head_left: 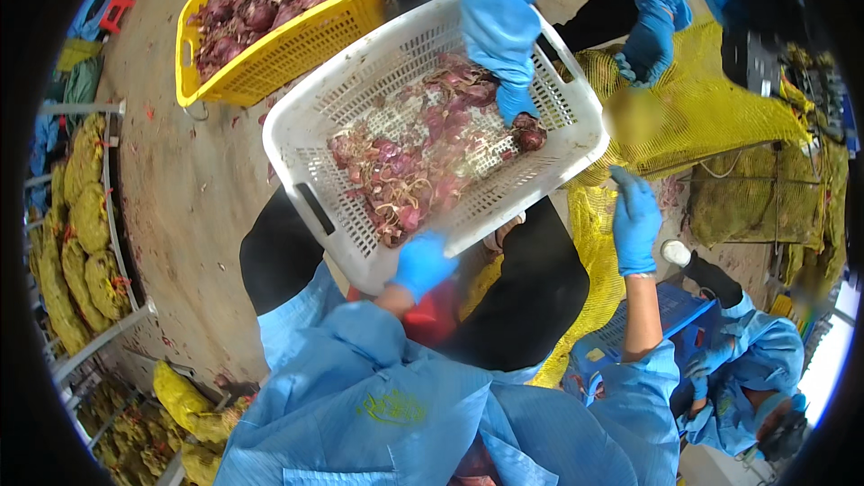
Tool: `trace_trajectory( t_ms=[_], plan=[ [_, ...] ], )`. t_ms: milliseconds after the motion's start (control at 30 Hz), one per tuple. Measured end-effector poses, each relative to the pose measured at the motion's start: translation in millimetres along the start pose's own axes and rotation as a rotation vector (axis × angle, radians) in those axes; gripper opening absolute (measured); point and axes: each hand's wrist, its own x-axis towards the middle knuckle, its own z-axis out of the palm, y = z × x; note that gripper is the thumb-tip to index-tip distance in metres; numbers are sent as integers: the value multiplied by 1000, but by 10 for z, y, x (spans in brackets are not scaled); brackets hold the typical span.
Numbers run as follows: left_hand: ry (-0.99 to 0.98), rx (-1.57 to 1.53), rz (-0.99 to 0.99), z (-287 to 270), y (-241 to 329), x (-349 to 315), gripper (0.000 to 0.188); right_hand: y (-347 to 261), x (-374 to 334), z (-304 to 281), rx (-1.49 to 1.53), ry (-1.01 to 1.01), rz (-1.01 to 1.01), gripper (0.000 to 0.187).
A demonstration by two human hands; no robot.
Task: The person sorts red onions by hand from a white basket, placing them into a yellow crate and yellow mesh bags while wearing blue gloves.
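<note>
A white slotted crate (412,252) sits tilted in front of me. Inside are red onions (389,157) with loose papery skins and dry roots. My left hand (425,265), in a blue glove, is at the crate's near wall. It is smeared by motion, so its fingers cannot be made out. My right hand (636,223), also blue-gloved, is raised to the right of the crate, fingers stretched out and holding nothing, near a yellow mesh sack (720,126). A co-worker's gloved hand (515,103) reaches into the crate onto a dark red onion (529,132).
At the upper left stands a yellow crate (279,67) heaped with red onions. The co-worker's other hand (648,49) is on the mesh sack. A blue crate (607,342) and another person (747,369) are at the right. Filled sacks (90,216) line the left rack.
</note>
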Motion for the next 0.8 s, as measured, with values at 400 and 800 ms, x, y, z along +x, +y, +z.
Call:
trace_trajectory(
  t_ms=[400,800],
  plan=[
    [-62,311,219,-1863,-54,438,21,-1209,933,2156,145,-829,-323,33],
    [-94,540,175,-2385,-484,205,53,5,1672,4396,-294,-820,210,104]
  ],
)
